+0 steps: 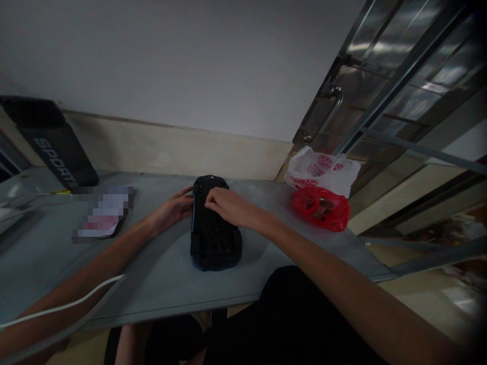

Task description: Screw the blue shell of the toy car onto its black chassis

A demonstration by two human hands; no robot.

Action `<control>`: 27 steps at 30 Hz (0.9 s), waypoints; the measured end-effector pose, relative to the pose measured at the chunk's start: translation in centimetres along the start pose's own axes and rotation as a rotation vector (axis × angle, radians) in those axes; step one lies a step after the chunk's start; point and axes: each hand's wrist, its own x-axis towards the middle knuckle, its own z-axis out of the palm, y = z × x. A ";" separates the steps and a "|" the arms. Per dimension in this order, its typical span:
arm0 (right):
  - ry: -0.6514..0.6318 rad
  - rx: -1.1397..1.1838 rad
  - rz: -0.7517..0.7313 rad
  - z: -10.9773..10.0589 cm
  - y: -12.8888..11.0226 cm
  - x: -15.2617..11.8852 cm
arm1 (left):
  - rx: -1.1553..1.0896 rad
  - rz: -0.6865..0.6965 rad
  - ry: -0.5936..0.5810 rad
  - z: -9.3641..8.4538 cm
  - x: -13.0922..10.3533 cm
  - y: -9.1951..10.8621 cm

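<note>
A black toy car (216,243) lies wheels-up on the grey tabletop, its underside facing me and a tiny red dot showing on it. My left hand (173,209) is at the car's left side, fingers stretched out and apart, with the fingertips against or just beside its edge. Over the far half of the underside, my right hand (228,205) is closed, thumb and fingers pinched together. Whether anything small is between those fingers cannot be made out. The right hand hides part of the car's underside.
On the left are a phone (110,208) with a blurred screen and a dark box (57,147) marked SPORT. A red plastic bag (323,208) and a white plastic bag (323,170) lie at the right. A white cable (76,301) crosses the lower left. A wall (182,66) stands behind.
</note>
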 end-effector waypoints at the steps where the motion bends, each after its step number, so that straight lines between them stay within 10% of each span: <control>1: -0.001 -0.004 -0.016 0.2 -0.2 0.4 | -0.005 0.000 0.007 0.0 0.0 0.0; 22: -0.001 0.043 -0.155 1.4 -0.3 2.5 | 0.025 0.003 0.036 0.1 -0.2 -0.1; 27: 0.199 0.224 -0.059 -1.0 1.4 1.9 | 0.068 0.033 -0.019 0.0 -0.3 -0.3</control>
